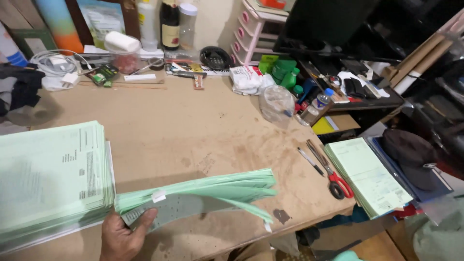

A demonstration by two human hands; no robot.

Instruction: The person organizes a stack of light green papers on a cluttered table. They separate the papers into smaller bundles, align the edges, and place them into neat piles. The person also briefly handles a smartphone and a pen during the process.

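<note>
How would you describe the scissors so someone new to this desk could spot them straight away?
Start at the brown worktable and go to its right edge, just left of the small stack of green forms. The scissors lie flat there beside a dark pen. Their bright red handles set them apart from everything nearby.

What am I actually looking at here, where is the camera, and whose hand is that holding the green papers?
There is one view, from a camera worn on a person's head, looking down at a brown worktable. The hand at the bottom edge is the wearer's own; which hand it is I cannot tell. It grips a bundle of green sheets that fans out to the right. A taller green paper stack lies to the left. Red-handled scissors, a pen and another paper pad lie to the right.
</note>
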